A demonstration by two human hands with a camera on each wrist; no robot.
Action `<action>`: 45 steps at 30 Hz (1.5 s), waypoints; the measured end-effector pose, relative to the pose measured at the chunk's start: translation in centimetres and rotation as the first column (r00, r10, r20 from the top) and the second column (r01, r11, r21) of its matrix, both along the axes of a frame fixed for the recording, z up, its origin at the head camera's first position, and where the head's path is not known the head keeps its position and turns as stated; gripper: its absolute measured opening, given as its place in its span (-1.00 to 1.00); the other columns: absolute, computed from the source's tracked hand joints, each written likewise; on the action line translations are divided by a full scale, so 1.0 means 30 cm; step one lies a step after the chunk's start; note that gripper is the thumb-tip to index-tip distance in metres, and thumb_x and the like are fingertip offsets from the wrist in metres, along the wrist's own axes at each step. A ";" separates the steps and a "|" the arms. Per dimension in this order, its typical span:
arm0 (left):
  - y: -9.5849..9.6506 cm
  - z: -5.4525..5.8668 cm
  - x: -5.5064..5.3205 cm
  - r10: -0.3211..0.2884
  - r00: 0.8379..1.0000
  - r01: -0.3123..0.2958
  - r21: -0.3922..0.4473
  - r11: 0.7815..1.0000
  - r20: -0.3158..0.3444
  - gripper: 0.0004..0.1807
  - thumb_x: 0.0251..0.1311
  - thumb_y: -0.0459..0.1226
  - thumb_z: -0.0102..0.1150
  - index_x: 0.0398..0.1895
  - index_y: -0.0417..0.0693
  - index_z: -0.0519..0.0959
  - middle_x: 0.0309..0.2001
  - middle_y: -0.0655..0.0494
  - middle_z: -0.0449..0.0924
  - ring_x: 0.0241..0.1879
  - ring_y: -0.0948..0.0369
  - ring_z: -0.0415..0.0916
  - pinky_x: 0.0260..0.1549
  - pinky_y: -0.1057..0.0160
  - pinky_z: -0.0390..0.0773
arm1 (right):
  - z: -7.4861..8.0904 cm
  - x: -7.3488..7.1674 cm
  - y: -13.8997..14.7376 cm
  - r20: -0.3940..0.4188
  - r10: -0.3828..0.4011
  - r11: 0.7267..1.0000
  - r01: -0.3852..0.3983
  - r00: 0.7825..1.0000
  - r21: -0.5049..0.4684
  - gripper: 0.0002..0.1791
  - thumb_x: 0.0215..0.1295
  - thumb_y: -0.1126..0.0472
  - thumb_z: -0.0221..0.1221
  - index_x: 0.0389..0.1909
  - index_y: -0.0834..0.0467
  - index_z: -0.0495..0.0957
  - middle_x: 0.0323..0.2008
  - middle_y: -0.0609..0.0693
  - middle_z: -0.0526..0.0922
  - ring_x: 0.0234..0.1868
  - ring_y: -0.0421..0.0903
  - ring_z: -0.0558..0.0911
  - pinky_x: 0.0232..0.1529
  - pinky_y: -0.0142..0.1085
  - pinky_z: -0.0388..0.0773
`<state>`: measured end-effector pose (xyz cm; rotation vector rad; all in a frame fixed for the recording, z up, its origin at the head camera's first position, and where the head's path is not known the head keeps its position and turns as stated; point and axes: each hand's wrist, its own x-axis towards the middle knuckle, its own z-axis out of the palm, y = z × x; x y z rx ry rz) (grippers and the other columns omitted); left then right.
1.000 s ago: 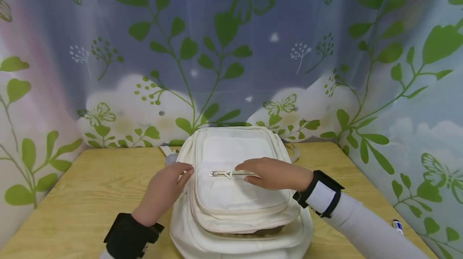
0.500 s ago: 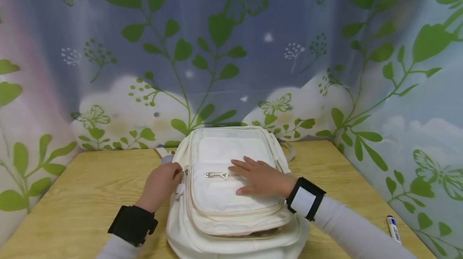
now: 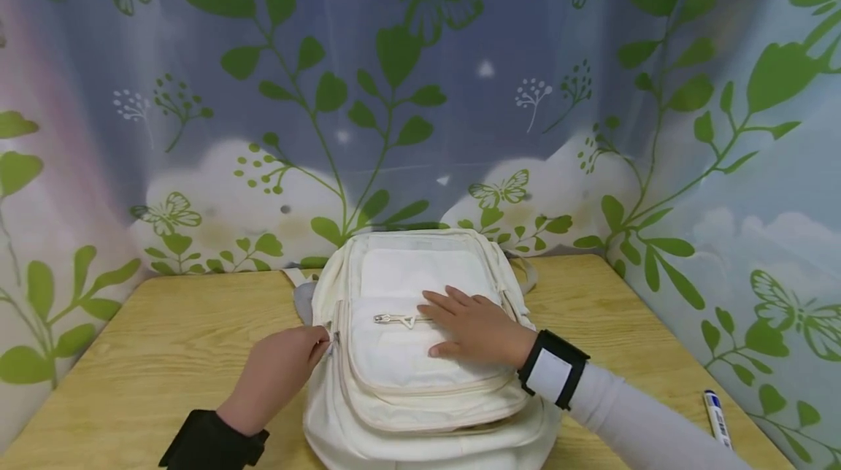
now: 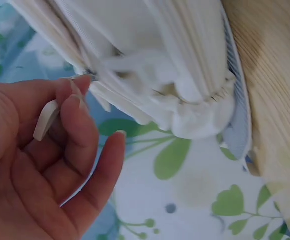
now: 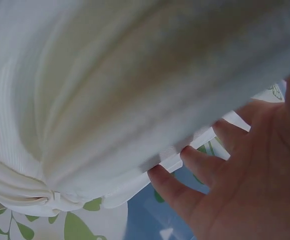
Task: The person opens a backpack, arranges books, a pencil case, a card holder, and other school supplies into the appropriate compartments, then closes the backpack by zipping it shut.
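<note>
A cream backpack point(image 3: 420, 273) lies on the wooden table, its front pocket facing up. At its left side my left hand point(image 3: 279, 371) pinches a zipper pull point(image 4: 47, 120) between thumb and forefinger; in the left wrist view the pull's pale tab sticks out past the fingers. My right hand point(image 3: 476, 331) rests with spread fingers on the front pocket, over the right end of a short zipper with a triangular pull point(image 3: 409, 321). In the right wrist view the fingertips point(image 5: 157, 172) press against the pale fabric.
A white marker with a blue cap point(image 3: 717, 419) lies near the right edge of the wooden table point(image 3: 197, 324). Behind stands a curtain point(image 3: 420, 127) printed with leaves and butterflies. A strap point(image 3: 525, 273) shows beyond the bag's right side.
My left hand reached the bag's side zipper and then drew its pull down toward me along the left side. My right hand flattened and spread its fingers on the front pocket.
</note>
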<state>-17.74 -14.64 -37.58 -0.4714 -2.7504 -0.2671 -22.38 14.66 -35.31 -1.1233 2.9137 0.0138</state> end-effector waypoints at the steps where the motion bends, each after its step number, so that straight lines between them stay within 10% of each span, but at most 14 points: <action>1: 0.004 0.005 0.015 -0.001 1.000 0.001 0.004 1.000 0.020 -0.86 0.16 -0.24 0.21 -0.54 0.09 0.53 -0.69 0.29 0.34 -0.68 0.37 0.16 -0.61 0.40 0.17 | -0.001 0.001 0.001 -0.001 -0.003 1.000 0.003 1.000 -0.005 -0.25 0.30 -0.24 -0.02 0.42 -0.01 0.09 0.47 0.01 0.01 0.46 0.15 0.03 0.29 0.09 0.20; 15: 0.030 0.017 0.158 -0.094 0.977 0.083 0.065 0.994 0.189 -0.81 0.15 -0.20 0.21 -0.60 0.15 0.51 -0.72 0.42 0.28 -0.69 0.46 0.15 -0.63 0.44 0.24 | 0.003 0.015 0.004 -0.017 -0.030 0.999 0.030 0.999 -0.034 -0.27 0.31 -0.21 -0.03 0.42 0.02 0.11 0.46 0.04 0.04 0.45 0.17 0.05 0.29 0.11 0.19; 23: 0.059 0.004 0.190 -0.294 0.882 0.226 0.218 0.949 0.367 -0.82 0.23 -0.23 0.12 -0.54 0.09 0.52 -0.69 0.39 0.28 -0.67 0.45 0.16 -0.60 0.43 0.25 | 0.000 0.028 0.004 0.010 -0.051 0.997 0.052 0.999 -0.051 -0.28 0.32 -0.17 -0.01 0.41 0.03 0.11 0.46 0.05 0.05 0.45 0.17 0.04 0.28 0.14 0.17; 33: 0.132 -0.018 0.222 -0.502 0.789 0.424 0.276 0.862 0.355 -0.75 0.26 -0.20 0.10 -0.60 0.03 0.53 -0.71 0.43 0.28 -0.66 0.53 0.13 -0.59 0.52 0.27 | -0.014 0.039 0.001 -0.010 -0.066 0.996 0.065 0.998 -0.062 -0.27 0.31 -0.20 -0.04 0.42 0.03 0.10 0.46 0.04 0.04 0.45 0.18 0.03 0.23 0.18 0.22; 45: 0.266 -0.042 0.243 -0.551 0.791 0.480 0.289 0.828 0.266 -0.80 0.28 -0.20 0.05 -0.34 -0.03 0.66 -0.43 0.29 0.64 -0.46 0.53 0.45 -0.44 0.51 0.45 | -0.039 0.037 0.002 -0.050 -0.073 0.996 0.070 0.996 -0.052 -0.28 0.32 -0.20 -0.05 0.42 0.04 0.11 0.45 0.04 0.05 0.44 0.17 0.06 0.22 0.15 0.26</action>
